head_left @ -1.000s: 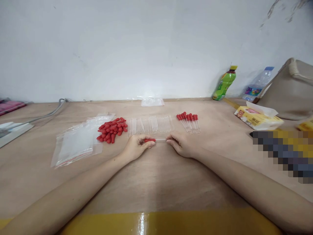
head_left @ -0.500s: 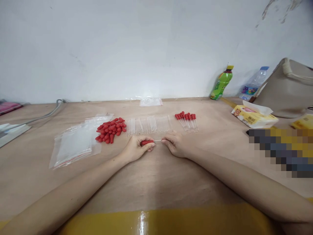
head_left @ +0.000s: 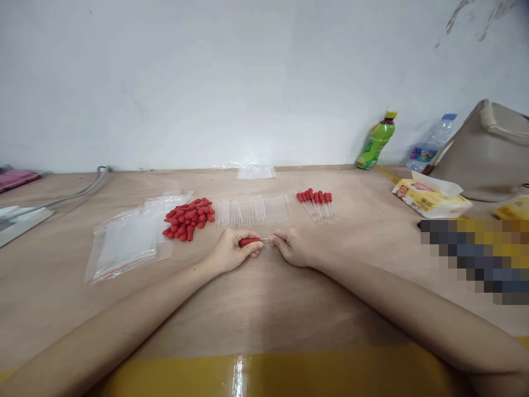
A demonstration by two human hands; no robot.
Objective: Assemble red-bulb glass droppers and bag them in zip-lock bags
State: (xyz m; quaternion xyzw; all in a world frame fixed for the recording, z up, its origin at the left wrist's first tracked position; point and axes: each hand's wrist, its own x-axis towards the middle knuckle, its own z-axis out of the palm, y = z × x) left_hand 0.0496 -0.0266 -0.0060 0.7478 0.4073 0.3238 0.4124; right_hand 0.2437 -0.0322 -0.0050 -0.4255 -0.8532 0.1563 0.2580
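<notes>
On your right, the yellow tissue pack (head_left: 432, 201) shows a bear picture and dark characters too small to read. Past it, the label on the green bottle (head_left: 376, 144) is unreadable to you too, as is the blue-and-purple one on the clear bottle (head_left: 432, 146). The beige bag (head_left: 483, 160) stands beside that clear bottle and partly covers it.

At far left you have a grey cable (head_left: 82, 193) and a pink item (head_left: 16, 180); clear plastic bags (head_left: 124, 242) lie nearer. A small clear bag (head_left: 256, 172) sits by the wall.

At centre, your left hand (head_left: 229, 252) pinches one red bulb (head_left: 250, 242), and your right hand (head_left: 294, 247) pinches one clear tube (head_left: 265, 239) at the bulb's right end; your fingers hide much of both. Just beyond them lies a row of clear tubes (head_left: 252, 211), too fine to count, with an uncountable pile of red bulbs (head_left: 188, 220) to its left and roughly eight red-topped tubes (head_left: 317, 203) to its right. You have two bottles in view.
</notes>
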